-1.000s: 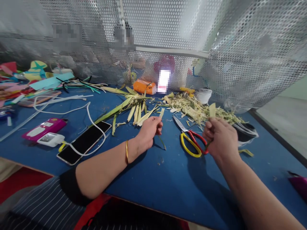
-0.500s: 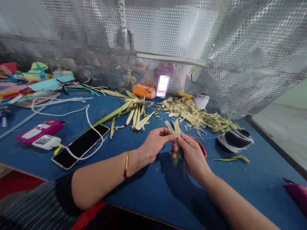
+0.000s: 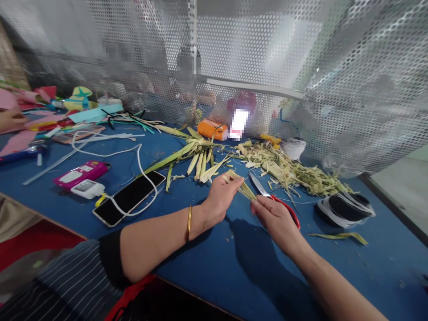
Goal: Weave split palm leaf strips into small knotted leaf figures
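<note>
Between my two hands stretches a pale green-yellow strip of dried leaf, much like corn husk. My left hand pinches its upper left end between thumb and fingers. Its lower right end is gripped by my right hand, whose curled fingers partly hide it. Red-handled scissors lie on the blue table just beyond my right hand, blades pointing away to the left. Farther back, a bundle of similar long leaves is spread out, and a heap of shredded trimmings lies to its right.
A phone with a white cable over it and a purple device lie at left. A black spool with white thread and a loose leaf strip are at right. Another person's hand shows at far left.
My hands have moved apart along the leaf strip, which is now drawn out between them instead of sticking up. The scissors' blades are uncovered. The view has swung left.
</note>
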`<state>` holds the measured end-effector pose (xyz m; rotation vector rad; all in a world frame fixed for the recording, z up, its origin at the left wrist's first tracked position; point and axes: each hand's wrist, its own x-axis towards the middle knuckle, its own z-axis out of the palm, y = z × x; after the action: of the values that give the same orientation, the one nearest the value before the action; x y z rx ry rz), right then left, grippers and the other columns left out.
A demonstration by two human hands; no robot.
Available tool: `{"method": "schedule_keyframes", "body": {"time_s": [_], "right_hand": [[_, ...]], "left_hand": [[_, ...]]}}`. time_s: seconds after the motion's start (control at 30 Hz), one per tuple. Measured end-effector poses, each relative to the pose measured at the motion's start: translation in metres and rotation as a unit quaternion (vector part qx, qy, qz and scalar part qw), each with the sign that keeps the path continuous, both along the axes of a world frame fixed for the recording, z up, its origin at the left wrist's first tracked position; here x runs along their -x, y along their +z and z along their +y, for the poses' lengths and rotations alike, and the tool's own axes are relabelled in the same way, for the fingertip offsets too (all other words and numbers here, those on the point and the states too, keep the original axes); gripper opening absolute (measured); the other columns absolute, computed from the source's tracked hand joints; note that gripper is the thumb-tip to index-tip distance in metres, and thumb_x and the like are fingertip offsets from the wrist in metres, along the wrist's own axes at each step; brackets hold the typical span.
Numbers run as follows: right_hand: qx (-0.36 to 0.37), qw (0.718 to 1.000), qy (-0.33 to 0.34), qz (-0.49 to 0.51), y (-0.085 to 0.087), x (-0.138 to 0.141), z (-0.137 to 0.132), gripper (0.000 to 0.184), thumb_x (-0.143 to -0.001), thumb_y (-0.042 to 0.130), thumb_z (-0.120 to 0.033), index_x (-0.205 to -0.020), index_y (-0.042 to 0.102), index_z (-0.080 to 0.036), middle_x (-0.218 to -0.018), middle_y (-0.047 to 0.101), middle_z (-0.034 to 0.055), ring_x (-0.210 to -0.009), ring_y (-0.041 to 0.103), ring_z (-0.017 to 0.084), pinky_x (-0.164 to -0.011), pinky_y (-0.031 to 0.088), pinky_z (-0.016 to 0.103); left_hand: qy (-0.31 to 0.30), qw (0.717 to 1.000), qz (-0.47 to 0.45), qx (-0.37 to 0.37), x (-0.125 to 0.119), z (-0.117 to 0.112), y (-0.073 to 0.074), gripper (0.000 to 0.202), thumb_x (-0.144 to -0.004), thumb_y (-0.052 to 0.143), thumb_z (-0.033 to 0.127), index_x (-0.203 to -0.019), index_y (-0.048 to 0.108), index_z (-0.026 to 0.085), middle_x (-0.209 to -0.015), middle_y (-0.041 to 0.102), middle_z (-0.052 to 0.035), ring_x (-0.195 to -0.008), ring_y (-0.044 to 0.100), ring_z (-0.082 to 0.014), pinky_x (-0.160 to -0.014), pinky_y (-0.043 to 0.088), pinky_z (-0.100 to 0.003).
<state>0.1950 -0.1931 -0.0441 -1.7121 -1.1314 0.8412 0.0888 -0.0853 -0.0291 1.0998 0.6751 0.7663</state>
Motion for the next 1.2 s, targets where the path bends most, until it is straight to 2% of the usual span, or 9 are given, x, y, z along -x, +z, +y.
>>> {"method": "schedule_keyframes", "body": {"time_s": [0.17, 0.33, 0.47, 0.57, 0.67, 0.73, 0.8, 0.93, 1.2], "right_hand": [[0.010, 0.996, 0.007, -0.086, 0.002, -0.007, -0.002, 0.039, -0.088, 0.047, -0.050, -0.061, 0.047, -0.022, -0.050, 0.033, -0.0058, -0.046, 0.031, 0.011, -0.044, 0.023, 0.024], [-0.007, 0.991, 0.015, -0.131, 0.006, -0.015, -0.003, 0.039, -0.087, 0.047, -0.047, -0.058, 0.048, -0.022, -0.051, 0.040, -0.0034, -0.049, 0.037, 0.013, -0.046, 0.027, 0.025], [-0.009, 0.982, 0.017, -0.190, 0.007, -0.025, -0.002, 0.040, -0.088, 0.043, -0.048, -0.057, 0.047, -0.023, -0.051, 0.044, -0.0017, -0.053, 0.043, 0.015, -0.051, 0.032, 0.026], [-0.004, 0.970, 0.031, -0.240, 0.009, -0.031, -0.002, 0.040, -0.088, 0.041, -0.048, -0.057, 0.047, -0.023, -0.053, 0.050, -0.0003, -0.055, 0.047, 0.016, -0.055, 0.036, 0.027], [0.000, 0.953, 0.070, -0.295, 0.009, -0.032, -0.005, 0.036, -0.091, 0.036, -0.044, -0.065, 0.050, -0.023, -0.057, 0.056, 0.0010, -0.055, 0.050, 0.017, -0.055, 0.035, 0.027], [0.003, 0.930, 0.089, -0.357, 0.008, -0.031, -0.007, 0.033, -0.092, 0.035, -0.041, -0.069, 0.051, -0.024, -0.057, 0.056, 0.0010, -0.053, 0.050, 0.017, -0.053, 0.030, 0.027], [0.004, 0.901, 0.092, -0.424, 0.008, -0.031, -0.008, 0.031, -0.092, 0.037, -0.040, -0.069, 0.049, -0.024, -0.055, 0.052, 0.0000, -0.048, 0.047, 0.016, -0.050, 0.025, 0.028], [-0.012, 0.879, 0.101, -0.465, 0.011, -0.038, -0.010, 0.032, -0.093, 0.036, -0.042, -0.067, 0.043, -0.025, -0.050, 0.043, -0.0028, -0.043, 0.039, 0.014, -0.049, 0.022, 0.027], [-0.021, 0.918, 0.089, -0.385, 0.025, -0.054, -0.014, 0.039, -0.093, 0.037, -0.048, -0.063, 0.040, -0.024, -0.052, 0.044, -0.0029, -0.048, 0.039, 0.013, -0.049, 0.030, 0.025]], "left_hand": [[0.025, 0.999, 0.017, 0.024, -0.001, 0.003, -0.003, 0.027, -0.084, 0.056, 0.022, -0.061, 0.042, 0.019, -0.047, 0.033, 0.0092, -0.042, 0.025, -0.0060, -0.046, 0.018, -0.024], [0.036, 0.997, 0.046, -0.049, -0.002, 0.009, -0.015, 0.027, -0.085, 0.055, 0.030, -0.062, 0.045, 0.019, -0.050, 0.033, 0.0079, -0.046, 0.027, -0.0079, -0.048, 0.020, -0.024], [0.098, 0.966, 0.124, -0.205, 0.005, 0.017, -0.012, 0.027, -0.089, 0.049, 0.032, -0.066, 0.054, 0.019, -0.056, 0.044, 0.0029, -0.056, 0.042, -0.0129, -0.057, 0.031, -0.026], [0.144, 0.895, 0.113, -0.408, 0.012, 0.017, 0.001, 0.021, -0.092, 0.047, 0.033, -0.098, 0.064, 0.021, -0.089, 0.063, -0.0064, -0.090, 0.055, -0.0203, -0.084, 0.038, -0.031], [-0.044, 0.826, 0.085, -0.555, 0.015, 0.014, 0.006, 0.027, -0.085, 0.061, 0.038, -0.107, 0.064, 0.022, -0.107, 0.064, -0.0104, -0.109, 0.053, -0.0257, -0.097, 0.033, -0.035], [-0.162, 0.789, 0.130, -0.579, 0.014, 0.013, 0.001, 0.017, -0.081, 0.066, 0.036, -0.092, 0.067, 0.022, -0.089, 0.067, -0.0082, -0.092, 0.059, -0.0251, -0.088, 0.038, -0.034], [-0.211, 0.765, 0.194, -0.576, 0.012, 0.014, -0.005, 0.010, -0.083, 0.062, 0.026, -0.075, 0.065, 0.023, -0.068, 0.062, -0.0035, -0.067, 0.057, -0.0200, -0.070, 0.039, -0.030], [-0.211, 0.773, 0.208, -0.561, 0.013, 0.017, -0.005, 0.027, -0.087, 0.056, 0.024, -0.060, 0.061, 0.023, -0.056, 0.056, -0.0002, -0.051, 0.046, -0.0149, -0.054, 0.026, -0.027], [-0.206, 0.805, 0.215, -0.513, 0.017, 0.019, 0.014, 0.030, -0.087, 0.053, 0.023, -0.059, 0.061, 0.022, -0.055, 0.055, 0.0011, -0.052, 0.043, -0.0127, -0.056, 0.024, -0.028]]}}
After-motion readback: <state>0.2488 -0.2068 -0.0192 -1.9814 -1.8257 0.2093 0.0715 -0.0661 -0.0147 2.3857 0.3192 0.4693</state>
